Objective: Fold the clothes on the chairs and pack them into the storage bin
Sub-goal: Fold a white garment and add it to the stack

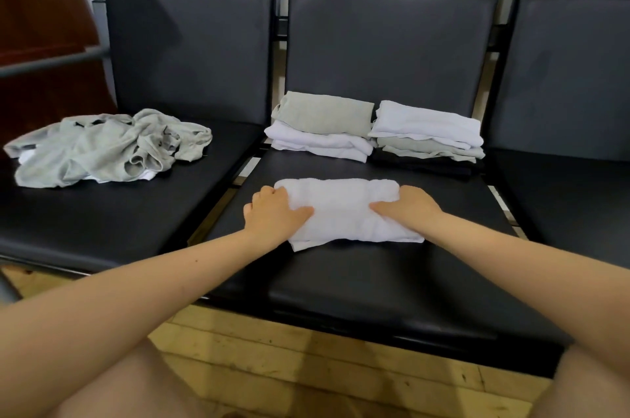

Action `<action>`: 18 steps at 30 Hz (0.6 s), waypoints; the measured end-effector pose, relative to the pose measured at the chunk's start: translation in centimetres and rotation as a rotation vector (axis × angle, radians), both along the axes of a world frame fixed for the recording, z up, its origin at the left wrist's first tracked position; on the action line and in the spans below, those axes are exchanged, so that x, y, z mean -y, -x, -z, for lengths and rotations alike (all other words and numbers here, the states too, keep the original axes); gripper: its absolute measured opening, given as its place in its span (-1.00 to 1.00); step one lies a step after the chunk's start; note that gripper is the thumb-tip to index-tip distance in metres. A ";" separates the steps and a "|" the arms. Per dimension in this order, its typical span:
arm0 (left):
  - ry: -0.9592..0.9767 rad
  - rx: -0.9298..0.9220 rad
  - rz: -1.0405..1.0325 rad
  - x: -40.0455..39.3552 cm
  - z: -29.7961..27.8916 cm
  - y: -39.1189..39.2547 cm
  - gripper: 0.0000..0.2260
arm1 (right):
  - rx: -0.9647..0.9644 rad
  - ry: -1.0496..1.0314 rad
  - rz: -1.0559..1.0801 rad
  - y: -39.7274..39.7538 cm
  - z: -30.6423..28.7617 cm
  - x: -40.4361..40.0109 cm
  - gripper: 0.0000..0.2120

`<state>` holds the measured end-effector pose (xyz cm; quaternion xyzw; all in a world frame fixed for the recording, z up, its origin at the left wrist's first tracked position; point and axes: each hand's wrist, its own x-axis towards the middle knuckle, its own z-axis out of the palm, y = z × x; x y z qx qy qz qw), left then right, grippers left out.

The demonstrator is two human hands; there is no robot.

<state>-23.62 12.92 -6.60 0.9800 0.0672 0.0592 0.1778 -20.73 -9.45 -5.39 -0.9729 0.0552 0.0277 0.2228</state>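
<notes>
We are gripping a folded white garment at both ends on the middle seat, left hand curling round its left edge, right hand curling round its right. Just beyond our grip, two folded stacks are sitting done. Well off to the left, a grey heap is waiting unfolded. No bin is showing, so packing looks not yet begun.

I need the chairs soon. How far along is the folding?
Done: two folded stacks at the back of the middle seat. In hand: the left hand and right hand grip a folded white garment. Left: the crumpled grey pile and all packing; no bin shows.
</notes>
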 end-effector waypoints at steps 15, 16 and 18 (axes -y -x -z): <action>0.392 0.264 0.076 -4.2 -1.8 -9.3 -0.62 | 0.226 -0.603 0.090 -6.1 0.4 -4.1 -0.60; 0.437 0.292 0.048 -4.6 -2.2 -10.3 -0.64 | 0.229 -0.651 0.111 -7.0 0.3 -4.3 -0.54; 0.486 0.319 -0.005 -5.4 -2.1 -11.4 -0.66 | 0.202 -0.600 0.107 -8.1 0.8 -4.9 -0.47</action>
